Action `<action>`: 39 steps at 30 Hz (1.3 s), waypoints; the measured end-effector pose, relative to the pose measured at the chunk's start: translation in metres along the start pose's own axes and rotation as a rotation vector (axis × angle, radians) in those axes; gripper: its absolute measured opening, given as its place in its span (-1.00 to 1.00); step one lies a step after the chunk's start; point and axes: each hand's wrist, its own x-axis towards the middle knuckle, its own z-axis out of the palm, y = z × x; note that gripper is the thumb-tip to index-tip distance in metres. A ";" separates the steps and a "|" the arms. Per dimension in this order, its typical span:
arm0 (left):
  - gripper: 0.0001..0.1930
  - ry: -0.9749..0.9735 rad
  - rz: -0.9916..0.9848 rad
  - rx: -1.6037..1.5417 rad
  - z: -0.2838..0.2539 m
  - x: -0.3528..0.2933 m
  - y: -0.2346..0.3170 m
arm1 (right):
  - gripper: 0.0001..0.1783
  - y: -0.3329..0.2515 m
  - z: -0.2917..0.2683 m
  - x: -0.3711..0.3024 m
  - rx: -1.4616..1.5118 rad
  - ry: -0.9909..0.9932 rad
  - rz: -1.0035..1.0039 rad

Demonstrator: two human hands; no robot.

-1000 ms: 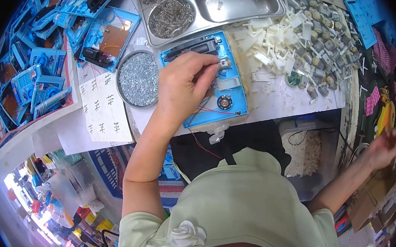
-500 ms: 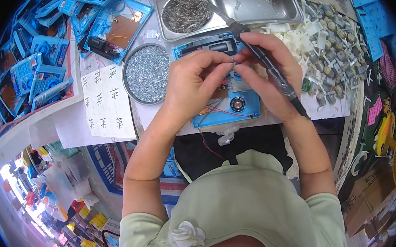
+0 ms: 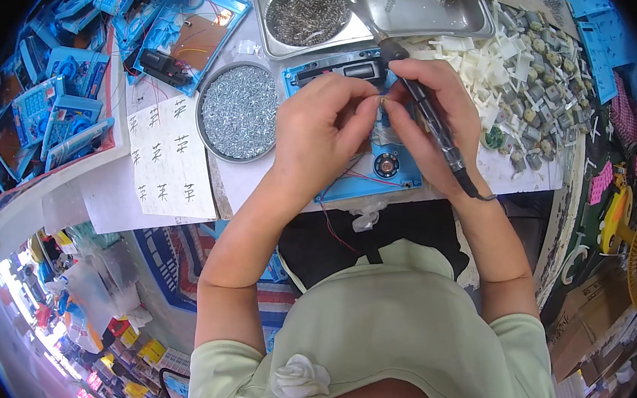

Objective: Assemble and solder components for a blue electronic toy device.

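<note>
My left hand (image 3: 325, 127) is closed in a pinch above a blue plastic case (image 3: 361, 188); what it pinches is too small to make out. Close against it, my right hand (image 3: 447, 112) has thumb and forefinger pinched, and a dark electric screwdriver (image 3: 433, 118) lies across it, its tip slanting toward the upper left. In the open case sit a round dark speaker-like part (image 3: 386, 165), thin red wires and a black block (image 3: 360, 69). Both hands hide the middle of the case.
Left of my hands stand a round dish of small silvery screws (image 3: 237, 112) and a marked paper sheet (image 3: 174, 157). Behind is a metal tray (image 3: 417, 27) with small springs (image 3: 308, 12). Small motors with white plastic parts (image 3: 529, 88) pile up right; blue cases (image 3: 79, 79) heap left.
The view has shifted slightly. My pinched fingertips stay together above the case, a little lower, and the screwdriver has tilted slightly steeper in my right hand.
</note>
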 end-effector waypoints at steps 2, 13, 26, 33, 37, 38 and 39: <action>-0.90 0.126 0.231 0.139 0.007 0.004 -0.009 | -0.52 -0.004 -0.011 0.000 -0.083 0.010 -0.061; -0.88 0.115 0.299 0.451 0.020 0.010 -0.010 | -0.71 -0.024 -0.094 -0.050 0.011 -0.039 0.178; -0.86 0.117 0.291 0.408 0.024 0.010 -0.015 | -0.73 -0.015 -0.075 -0.040 -0.010 -0.072 0.115; -0.85 0.115 0.290 0.408 0.023 0.009 -0.015 | -0.73 -0.014 -0.073 -0.042 0.017 -0.066 0.152; -0.85 0.106 0.313 0.450 0.021 0.010 -0.013 | -0.72 -0.019 -0.071 -0.040 0.000 -0.104 0.175; -0.85 0.106 0.314 0.450 0.021 0.010 -0.013 | -0.71 -0.019 -0.072 -0.040 -0.013 -0.128 0.179; -0.85 0.107 0.314 0.450 0.021 0.010 -0.012 | -0.71 -0.017 -0.071 -0.040 -0.032 -0.133 0.120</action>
